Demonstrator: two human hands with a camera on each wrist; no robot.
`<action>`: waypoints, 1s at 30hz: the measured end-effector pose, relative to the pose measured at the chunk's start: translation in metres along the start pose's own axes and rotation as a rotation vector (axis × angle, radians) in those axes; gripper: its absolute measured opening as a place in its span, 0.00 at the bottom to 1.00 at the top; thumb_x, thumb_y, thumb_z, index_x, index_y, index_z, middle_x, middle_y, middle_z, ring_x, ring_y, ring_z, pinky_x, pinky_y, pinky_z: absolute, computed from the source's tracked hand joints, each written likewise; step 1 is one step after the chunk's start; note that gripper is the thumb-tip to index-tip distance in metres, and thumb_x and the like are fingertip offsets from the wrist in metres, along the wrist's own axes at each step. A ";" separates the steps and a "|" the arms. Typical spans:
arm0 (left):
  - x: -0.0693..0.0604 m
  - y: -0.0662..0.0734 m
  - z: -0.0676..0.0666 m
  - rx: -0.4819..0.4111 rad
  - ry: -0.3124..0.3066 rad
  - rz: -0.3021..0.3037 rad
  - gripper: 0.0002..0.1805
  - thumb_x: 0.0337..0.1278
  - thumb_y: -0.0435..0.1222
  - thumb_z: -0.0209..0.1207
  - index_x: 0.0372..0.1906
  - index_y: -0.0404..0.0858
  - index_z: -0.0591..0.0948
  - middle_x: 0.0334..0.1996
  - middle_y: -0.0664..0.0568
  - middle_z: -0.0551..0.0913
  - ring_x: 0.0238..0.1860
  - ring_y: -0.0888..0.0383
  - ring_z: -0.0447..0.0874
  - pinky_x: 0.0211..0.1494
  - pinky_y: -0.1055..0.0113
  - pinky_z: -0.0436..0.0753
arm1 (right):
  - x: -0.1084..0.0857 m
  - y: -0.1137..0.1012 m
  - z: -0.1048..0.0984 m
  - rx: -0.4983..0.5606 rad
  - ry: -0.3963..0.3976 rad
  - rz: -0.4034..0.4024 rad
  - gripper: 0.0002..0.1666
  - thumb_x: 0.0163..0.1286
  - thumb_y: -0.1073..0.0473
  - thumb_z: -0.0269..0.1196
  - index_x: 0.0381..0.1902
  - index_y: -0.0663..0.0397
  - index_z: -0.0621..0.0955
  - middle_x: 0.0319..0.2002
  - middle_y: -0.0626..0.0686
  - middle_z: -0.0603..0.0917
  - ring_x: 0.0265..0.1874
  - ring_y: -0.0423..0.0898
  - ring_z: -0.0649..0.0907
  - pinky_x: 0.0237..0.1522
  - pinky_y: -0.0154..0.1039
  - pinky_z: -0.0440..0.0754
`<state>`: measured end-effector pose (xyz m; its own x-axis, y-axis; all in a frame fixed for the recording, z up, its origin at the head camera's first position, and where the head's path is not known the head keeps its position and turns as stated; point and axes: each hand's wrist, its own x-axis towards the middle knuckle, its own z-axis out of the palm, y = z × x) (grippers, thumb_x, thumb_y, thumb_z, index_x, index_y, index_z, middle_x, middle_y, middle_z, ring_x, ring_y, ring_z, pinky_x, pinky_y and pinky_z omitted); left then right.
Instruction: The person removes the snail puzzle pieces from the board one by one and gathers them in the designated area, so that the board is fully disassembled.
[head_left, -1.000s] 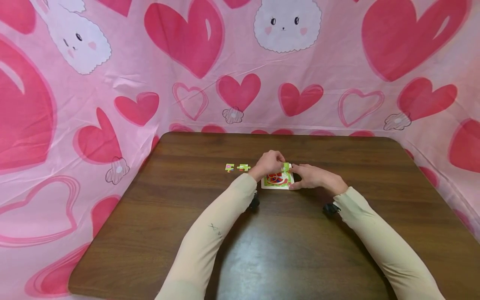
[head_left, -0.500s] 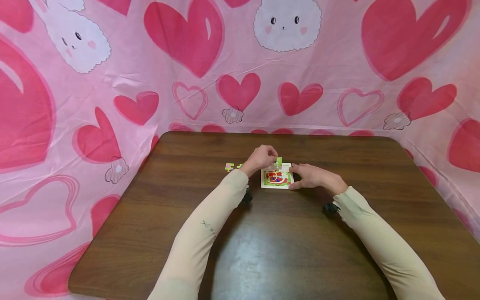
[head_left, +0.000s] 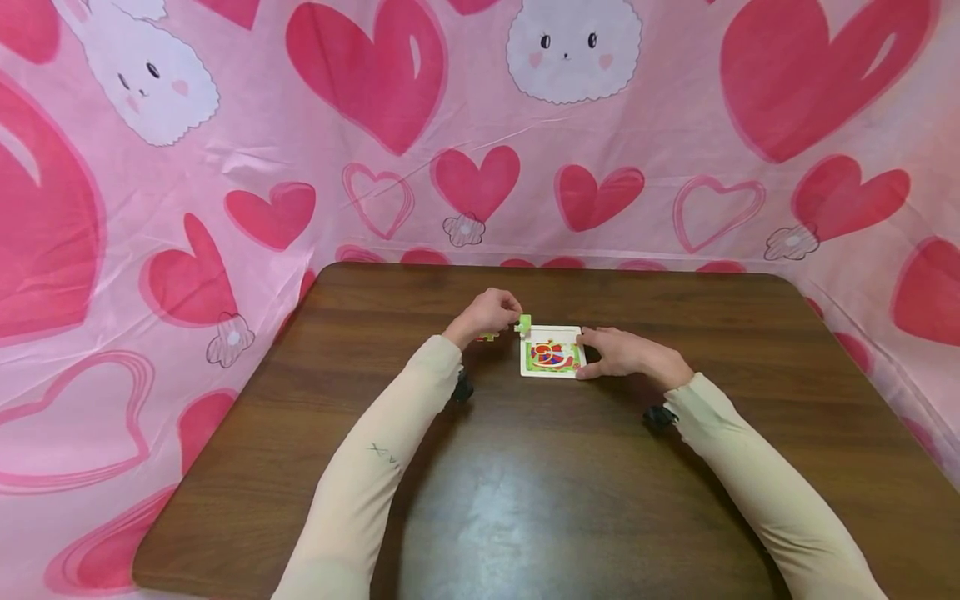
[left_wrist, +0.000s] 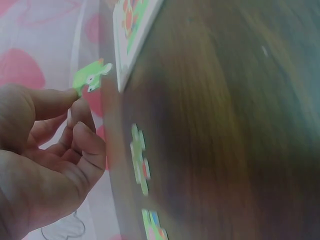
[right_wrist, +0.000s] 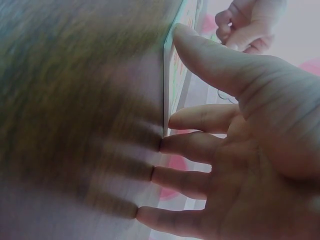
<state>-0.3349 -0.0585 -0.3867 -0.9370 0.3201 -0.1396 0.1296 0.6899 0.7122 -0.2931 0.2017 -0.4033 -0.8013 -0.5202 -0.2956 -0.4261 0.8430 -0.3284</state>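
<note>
My left hand point(head_left: 486, 315) pinches a green jigsaw puzzle piece point(head_left: 525, 322) between thumb and forefinger, raised just beyond the left edge of a white-framed puzzle board point(head_left: 553, 374). In the left wrist view that piece point(left_wrist: 89, 76) shows a bit of white and a dark eye-like mark. Pieces with a red and blue picture fill the lower part of the board; its upper strip is bare white. My right hand point(head_left: 626, 353) rests at the board's right side. The right wrist view has its thumb and forefinger touching the frame point(right_wrist: 168, 85), fingers fairly straight, other fingertips on the table.
Two loose puzzle pieces lie on the table left of the board: one nearer piece point(left_wrist: 139, 159) and another point(left_wrist: 154, 225) farther off. In the head view my left hand covers most of them. A brown wooden table point(head_left: 570, 483) meets a pink heart-patterned cloth point(head_left: 480, 108) behind.
My left hand has lifted the green puzzle piece from the board's upper right and carried it left, past the board's left edge. The right hand has stayed in place.
</note>
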 end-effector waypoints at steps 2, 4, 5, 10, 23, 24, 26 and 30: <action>-0.002 -0.004 -0.003 -0.001 -0.002 -0.017 0.09 0.65 0.36 0.58 0.45 0.37 0.82 0.39 0.46 0.82 0.34 0.54 0.80 0.33 0.69 0.79 | 0.000 0.000 0.000 0.002 0.001 -0.003 0.45 0.64 0.39 0.65 0.70 0.61 0.67 0.74 0.68 0.57 0.72 0.69 0.60 0.70 0.64 0.58; -0.003 -0.007 -0.006 -0.003 -0.003 -0.031 0.09 0.65 0.36 0.58 0.45 0.36 0.82 0.39 0.47 0.82 0.33 0.55 0.78 0.34 0.69 0.79 | 0.000 0.000 0.000 0.003 0.002 -0.006 0.46 0.64 0.39 0.65 0.70 0.61 0.67 0.74 0.68 0.57 0.72 0.69 0.59 0.70 0.65 0.58; -0.004 -0.009 -0.007 -0.001 -0.004 -0.036 0.09 0.65 0.36 0.58 0.45 0.36 0.82 0.39 0.47 0.82 0.32 0.56 0.78 0.34 0.69 0.78 | 0.000 -0.001 0.000 0.002 0.002 -0.009 0.46 0.64 0.39 0.65 0.70 0.61 0.67 0.74 0.69 0.57 0.72 0.69 0.59 0.70 0.65 0.58; -0.005 -0.016 -0.008 0.024 -0.017 -0.039 0.08 0.64 0.35 0.59 0.43 0.36 0.83 0.37 0.48 0.82 0.31 0.57 0.76 0.32 0.71 0.76 | 0.000 0.000 0.000 0.001 0.003 -0.011 0.45 0.65 0.40 0.65 0.70 0.61 0.67 0.74 0.69 0.57 0.72 0.70 0.59 0.70 0.65 0.57; 0.001 -0.022 -0.002 0.035 -0.026 -0.080 0.06 0.65 0.36 0.59 0.42 0.39 0.83 0.32 0.50 0.80 0.24 0.58 0.73 0.25 0.67 0.73 | -0.001 -0.001 0.001 -0.002 0.003 -0.012 0.45 0.64 0.41 0.65 0.70 0.61 0.68 0.74 0.68 0.58 0.72 0.69 0.59 0.70 0.63 0.58; 0.001 -0.022 -0.002 0.041 -0.021 -0.079 0.06 0.65 0.36 0.59 0.42 0.39 0.83 0.32 0.49 0.80 0.24 0.58 0.73 0.25 0.67 0.73 | -0.001 -0.001 0.001 -0.003 0.004 -0.013 0.45 0.64 0.40 0.65 0.70 0.61 0.68 0.74 0.68 0.58 0.72 0.69 0.59 0.70 0.64 0.58; 0.000 -0.021 -0.002 0.056 -0.007 -0.072 0.07 0.65 0.36 0.58 0.42 0.38 0.83 0.33 0.49 0.81 0.25 0.58 0.73 0.26 0.66 0.75 | -0.001 -0.001 0.001 0.002 0.005 -0.011 0.45 0.64 0.40 0.65 0.70 0.61 0.68 0.74 0.68 0.58 0.72 0.69 0.59 0.70 0.64 0.58; -0.003 -0.020 -0.002 0.088 0.022 -0.056 0.08 0.65 0.36 0.56 0.44 0.38 0.83 0.36 0.48 0.81 0.28 0.58 0.75 0.28 0.66 0.78 | -0.002 -0.001 0.000 0.011 0.006 -0.005 0.46 0.63 0.39 0.66 0.70 0.61 0.68 0.74 0.68 0.58 0.72 0.69 0.59 0.70 0.64 0.58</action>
<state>-0.3355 -0.0750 -0.3991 -0.9504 0.2659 -0.1612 0.1042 0.7608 0.6406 -0.2910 0.2015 -0.4028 -0.8017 -0.5234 -0.2886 -0.4254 0.8388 -0.3397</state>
